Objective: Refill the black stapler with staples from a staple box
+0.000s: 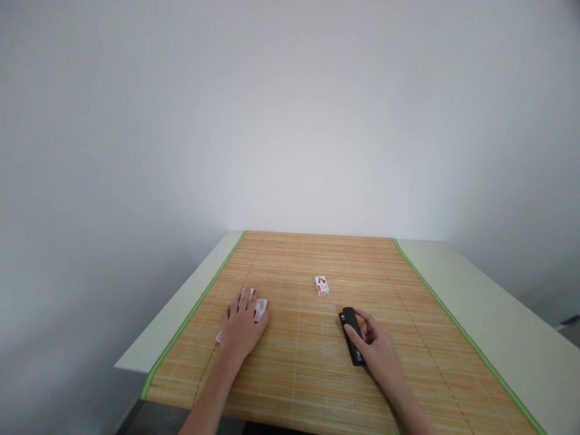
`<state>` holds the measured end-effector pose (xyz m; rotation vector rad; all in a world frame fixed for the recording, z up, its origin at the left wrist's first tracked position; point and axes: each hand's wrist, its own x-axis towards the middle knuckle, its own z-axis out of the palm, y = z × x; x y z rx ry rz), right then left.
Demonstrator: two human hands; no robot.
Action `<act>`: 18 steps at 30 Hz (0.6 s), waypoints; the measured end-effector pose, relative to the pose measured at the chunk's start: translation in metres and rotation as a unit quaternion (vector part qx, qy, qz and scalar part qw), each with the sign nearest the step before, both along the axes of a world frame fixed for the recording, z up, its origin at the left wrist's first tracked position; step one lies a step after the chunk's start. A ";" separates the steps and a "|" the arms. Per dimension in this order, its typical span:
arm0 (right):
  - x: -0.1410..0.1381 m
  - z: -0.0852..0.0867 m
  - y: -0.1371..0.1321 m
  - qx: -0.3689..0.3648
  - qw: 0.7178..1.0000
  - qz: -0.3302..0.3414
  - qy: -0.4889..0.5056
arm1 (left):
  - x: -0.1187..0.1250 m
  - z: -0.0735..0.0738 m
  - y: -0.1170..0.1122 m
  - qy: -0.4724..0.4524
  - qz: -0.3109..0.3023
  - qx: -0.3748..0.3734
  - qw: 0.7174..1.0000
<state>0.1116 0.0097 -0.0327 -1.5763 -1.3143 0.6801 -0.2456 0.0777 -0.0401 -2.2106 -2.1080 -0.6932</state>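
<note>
My left hand [241, 323] lies palm down with its fingers stretched out over some red-and-white pieces [260, 309] that look like cards or small packets. They show past its fingertips and thumb, and another pale edge peeks out at its left side; the rest is hidden under the hand. On the right, my right hand [375, 345] has its thumb and fingers around a black stapler [351, 335], which rests on the mat, pointing away from me. Farther back, between the two hands, stands a small white box [321, 286] with red and dark print.
A bamboo mat [299, 260] with green edging covers the middle of a white table [457, 278]. White walls [317, 121] rise behind it and at the left. A dark object [570, 319] shows at the far right edge, too little to name.
</note>
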 end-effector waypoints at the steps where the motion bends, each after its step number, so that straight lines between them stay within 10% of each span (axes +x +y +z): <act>1: 0.000 0.000 0.000 0.001 1.000 -0.001 0.000 | -0.010 -0.001 0.001 -0.002 0.006 0.003 1.000; 7: -0.002 0.000 0.000 0.008 1.000 -0.003 0.009 | 0.013 0.021 0.004 -0.005 0.011 0.031 0.999; 12: 0.000 0.000 0.000 0.008 1.000 0.003 0.000 | 0.120 0.048 0.025 -0.011 -0.303 0.017 0.953; 18: 0.002 -0.002 0.000 0.006 1.000 -0.002 -0.002 | 0.156 0.039 0.068 -0.004 -0.329 -0.032 0.944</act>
